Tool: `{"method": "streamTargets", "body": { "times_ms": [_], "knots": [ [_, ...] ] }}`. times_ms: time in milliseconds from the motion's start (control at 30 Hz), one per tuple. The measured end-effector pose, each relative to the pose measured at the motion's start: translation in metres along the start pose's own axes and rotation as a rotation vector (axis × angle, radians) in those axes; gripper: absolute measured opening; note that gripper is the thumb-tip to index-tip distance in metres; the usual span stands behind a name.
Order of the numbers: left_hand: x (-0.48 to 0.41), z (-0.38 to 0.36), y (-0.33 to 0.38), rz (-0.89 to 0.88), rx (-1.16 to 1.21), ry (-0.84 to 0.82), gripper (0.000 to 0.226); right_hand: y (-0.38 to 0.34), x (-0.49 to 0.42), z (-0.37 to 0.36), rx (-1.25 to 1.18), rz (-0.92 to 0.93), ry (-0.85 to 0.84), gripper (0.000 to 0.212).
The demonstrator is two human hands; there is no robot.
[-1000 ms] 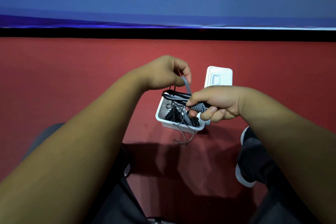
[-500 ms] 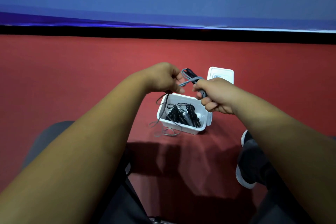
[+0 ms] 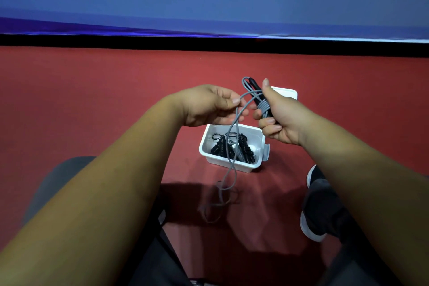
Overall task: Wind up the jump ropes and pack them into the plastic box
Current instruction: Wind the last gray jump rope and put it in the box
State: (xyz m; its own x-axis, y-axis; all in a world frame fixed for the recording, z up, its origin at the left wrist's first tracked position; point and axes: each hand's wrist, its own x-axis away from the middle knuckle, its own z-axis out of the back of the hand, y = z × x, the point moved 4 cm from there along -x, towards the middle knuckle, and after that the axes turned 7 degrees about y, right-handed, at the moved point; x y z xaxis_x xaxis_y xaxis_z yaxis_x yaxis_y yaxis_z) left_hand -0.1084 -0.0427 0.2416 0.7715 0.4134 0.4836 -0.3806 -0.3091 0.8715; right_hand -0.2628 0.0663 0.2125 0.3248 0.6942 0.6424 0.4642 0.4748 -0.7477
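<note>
Single view: head-worn, wide-angle. It faces forward and steeply down from above the person's own forearms, which enter at the bottom corners and converge mid-frame.

Range is close. The left hand [image 3: 206, 107] and right hand [image 3: 285, 121] meet on the grey jump rope [image 3: 263, 107] just above frame centre.

The white plastic box [image 3: 206, 144] lies directly below the grip on the red floor [image 3: 92, 90]. The blue banner [image 3: 209, 7] spans the top edge, well beyond the grip. The black strip under the banner tilts slightly down to the right.
</note>
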Motion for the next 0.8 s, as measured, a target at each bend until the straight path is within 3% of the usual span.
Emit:
{"method": "streamTargets", "body": {
  "times_ms": [167,400,800],
  "knots": [
    [0.003,0.001,0.001,-0.022,-0.068,-0.054,0.021,-0.003,0.004,0.002,0.008,0.013,-0.019,0.057],
    [-0.001,0.011,-0.004,-0.044,-0.395,0.026,0.017,-0.011,0.008,0.003,-0.102,-0.023,-0.054,0.029],
    [-0.006,0.019,-0.004,-0.195,-0.662,0.139,0.006,-0.009,0.025,-0.008,-0.007,-0.106,-0.249,0.033]
  ]
}}
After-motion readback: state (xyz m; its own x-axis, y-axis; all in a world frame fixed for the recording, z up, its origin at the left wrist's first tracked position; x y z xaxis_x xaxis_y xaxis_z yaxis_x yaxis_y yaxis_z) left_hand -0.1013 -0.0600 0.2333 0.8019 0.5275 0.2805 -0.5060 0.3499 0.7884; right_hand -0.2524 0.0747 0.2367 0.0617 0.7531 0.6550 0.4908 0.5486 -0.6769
